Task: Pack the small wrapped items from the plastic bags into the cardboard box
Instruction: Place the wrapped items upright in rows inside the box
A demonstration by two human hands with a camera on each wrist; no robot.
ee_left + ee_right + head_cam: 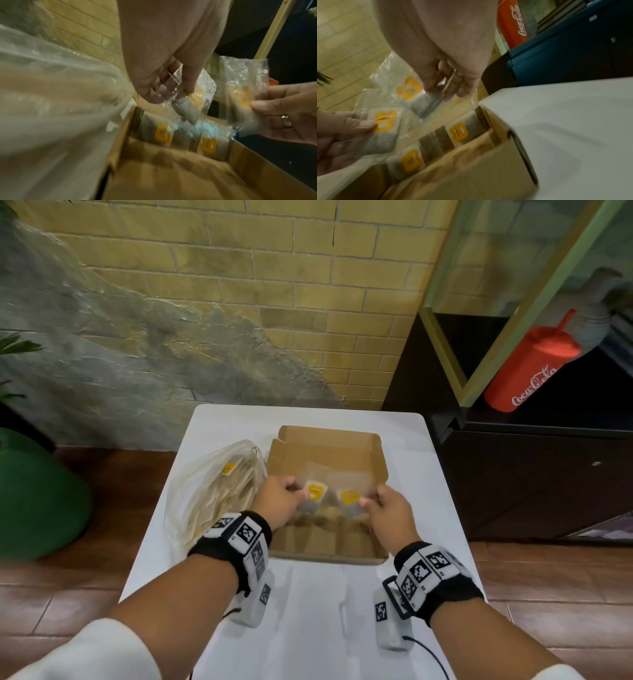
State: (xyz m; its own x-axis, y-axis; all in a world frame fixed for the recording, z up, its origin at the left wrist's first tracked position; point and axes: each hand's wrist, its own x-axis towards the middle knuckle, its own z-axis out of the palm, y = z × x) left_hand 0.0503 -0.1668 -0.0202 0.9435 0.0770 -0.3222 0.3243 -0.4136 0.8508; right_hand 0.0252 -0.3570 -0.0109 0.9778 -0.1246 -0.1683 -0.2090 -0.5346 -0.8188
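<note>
Left hand (279, 498) and right hand (390, 510) are each pinching a light, slippery packet (314, 495) edge above the box (327, 455).

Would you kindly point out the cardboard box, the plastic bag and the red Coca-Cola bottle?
cardboard box (325, 450): head view, inside of the raised lid.
plastic bag (205, 491): head view, its bulging middle.
red Coca-Cola bottle (529, 371): head view, body above the logo.

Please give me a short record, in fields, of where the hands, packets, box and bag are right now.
left hand: pinches a packet over the box
right hand: pinches a second packet over the box
box: open on the white table; at least two packets already inside
bag: left of the box, holding more packets
</note>
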